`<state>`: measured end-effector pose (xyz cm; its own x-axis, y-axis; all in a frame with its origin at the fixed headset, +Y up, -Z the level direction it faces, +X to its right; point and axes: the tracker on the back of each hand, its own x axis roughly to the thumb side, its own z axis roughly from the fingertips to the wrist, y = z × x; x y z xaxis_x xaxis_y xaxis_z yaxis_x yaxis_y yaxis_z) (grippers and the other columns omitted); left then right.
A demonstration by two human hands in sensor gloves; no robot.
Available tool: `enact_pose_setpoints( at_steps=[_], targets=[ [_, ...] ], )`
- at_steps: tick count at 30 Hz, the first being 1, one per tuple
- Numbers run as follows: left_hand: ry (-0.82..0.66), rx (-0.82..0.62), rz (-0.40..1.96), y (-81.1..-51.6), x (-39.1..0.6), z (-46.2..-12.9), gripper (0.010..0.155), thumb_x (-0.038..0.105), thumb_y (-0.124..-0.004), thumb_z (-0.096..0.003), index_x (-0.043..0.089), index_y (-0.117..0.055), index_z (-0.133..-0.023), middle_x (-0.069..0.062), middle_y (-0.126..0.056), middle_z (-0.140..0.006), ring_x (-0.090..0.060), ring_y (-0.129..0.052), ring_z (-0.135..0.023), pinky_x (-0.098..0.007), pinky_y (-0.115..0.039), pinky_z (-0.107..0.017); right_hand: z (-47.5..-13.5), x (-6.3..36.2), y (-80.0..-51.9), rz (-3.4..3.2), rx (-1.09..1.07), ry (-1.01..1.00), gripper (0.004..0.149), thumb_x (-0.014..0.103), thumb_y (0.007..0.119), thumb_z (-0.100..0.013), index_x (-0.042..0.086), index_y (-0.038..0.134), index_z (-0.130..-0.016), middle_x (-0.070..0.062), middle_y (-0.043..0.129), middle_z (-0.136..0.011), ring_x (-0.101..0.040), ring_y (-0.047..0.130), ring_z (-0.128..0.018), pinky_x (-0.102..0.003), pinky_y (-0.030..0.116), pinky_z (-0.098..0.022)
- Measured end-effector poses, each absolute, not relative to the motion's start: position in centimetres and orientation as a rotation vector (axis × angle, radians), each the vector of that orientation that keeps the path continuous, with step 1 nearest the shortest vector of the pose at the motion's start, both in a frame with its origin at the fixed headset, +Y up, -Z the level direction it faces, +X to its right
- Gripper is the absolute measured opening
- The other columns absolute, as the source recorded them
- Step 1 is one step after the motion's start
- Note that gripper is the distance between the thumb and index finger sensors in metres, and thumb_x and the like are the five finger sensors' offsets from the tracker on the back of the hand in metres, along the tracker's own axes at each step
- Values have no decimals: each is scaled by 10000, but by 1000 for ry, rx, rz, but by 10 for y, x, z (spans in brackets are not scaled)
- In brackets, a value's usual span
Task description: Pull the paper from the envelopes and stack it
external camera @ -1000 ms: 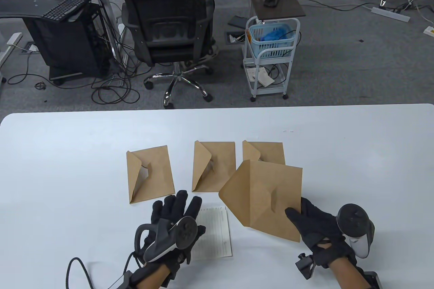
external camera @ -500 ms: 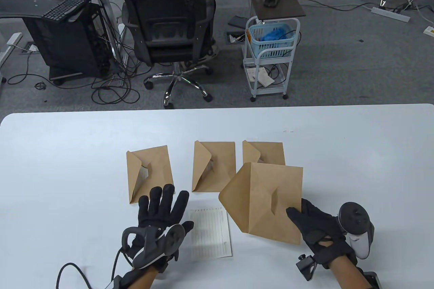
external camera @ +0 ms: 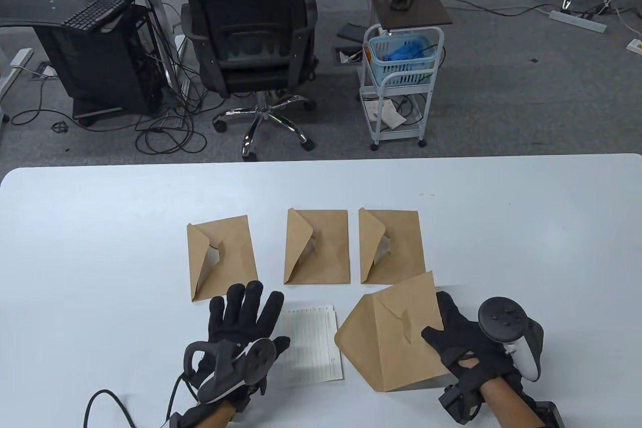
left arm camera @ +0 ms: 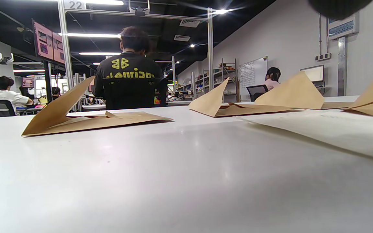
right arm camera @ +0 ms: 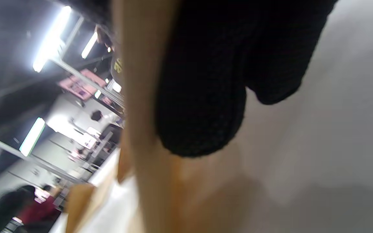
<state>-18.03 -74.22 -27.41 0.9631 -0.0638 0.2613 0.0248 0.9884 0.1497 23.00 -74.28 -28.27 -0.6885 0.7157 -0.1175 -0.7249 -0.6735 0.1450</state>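
Observation:
Three brown envelopes lie in a row on the white table: left [external camera: 220, 257], middle [external camera: 316, 246], right [external camera: 391, 246], each with its flap raised. A lined paper sheet [external camera: 313, 342] lies flat near the front. My left hand [external camera: 246, 320] rests flat with fingers spread, next to the sheet's left edge. My right hand [external camera: 454, 332] grips a fourth brown envelope [external camera: 393, 335] by its right side, thumb on top, tilted low over the table right of the sheet. The right wrist view shows my fingers [right arm camera: 202, 97] against the envelope [right arm camera: 141, 106].
The table's far edge [external camera: 321, 159] runs across the middle of the view. Beyond it stand an office chair [external camera: 251, 46] and a white cart with a blue basket [external camera: 401, 61]. In the left wrist view the envelopes [left arm camera: 86, 119] lie ahead on the table.
My right hand has drawn the held envelope toward me and down, uncovering the right envelope in the row. My left hand slid left off the sheet and spread flat.

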Motion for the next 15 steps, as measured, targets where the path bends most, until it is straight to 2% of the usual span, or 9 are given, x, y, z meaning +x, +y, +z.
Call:
enact_pose_setpoints(
  at_steps=[4,5,8,10,12,15],
  targets=[
    [-267,144,-44,-742,-180,-274,789,615,-665,-494,403,-256,-1134,-96,-173,-1218,-466,-234,-1151,-662,-152,-785,-284,224,-747,2483,-69,266,828,203,895,-454,149,343,-1069,-210,911,-773,-64,1134,-251,-337,942,-398],
    [-268,145,-44,-742,-180,-273,791,615,-665,-493,401,-256,-1135,-95,-175,-1218,-464,-235,-1151,-662,-152,-785,-284,222,-749,2528,-65,266,784,201,897,-454,193,412,-1070,-223,908,-779,-68,1136,-252,-341,942,-401],
    [-271,142,-48,-743,-180,-273,787,615,-665,-493,401,-263,-1136,-98,-178,-1218,-456,-239,-1153,-662,-150,-785,-285,216,-752,2667,-37,239,631,211,912,-447,147,662,-1023,-248,916,-772,-76,1139,-257,-354,940,-406],
    [-272,140,-50,-742,-179,-273,784,614,-666,-493,401,-271,-1136,-99,-183,-1218,-455,-244,-1152,-662,-150,-784,-286,212,-753,2765,-28,233,639,241,928,-441,130,679,-1019,-207,915,-785,-97,1115,-293,-395,908,-440],
    [-272,140,-50,-742,-179,-273,782,613,-665,-494,401,-274,-1137,-99,-184,-1218,-451,-243,-1154,-661,-149,-785,-287,207,-754,2870,-30,220,638,291,938,-445,173,692,-1022,-176,902,-811,-160,1079,-363,-462,849,-483],
    [-272,142,-47,-742,-179,-272,781,614,-666,-494,400,-279,-1137,-100,-187,-1218,-451,-245,-1153,-661,-149,-785,-287,203,-757,3003,-33,265,650,383,929,-453,211,690,-1033,-219,810,-886,-227,1023,-493,-533,765,-559]
  ],
)
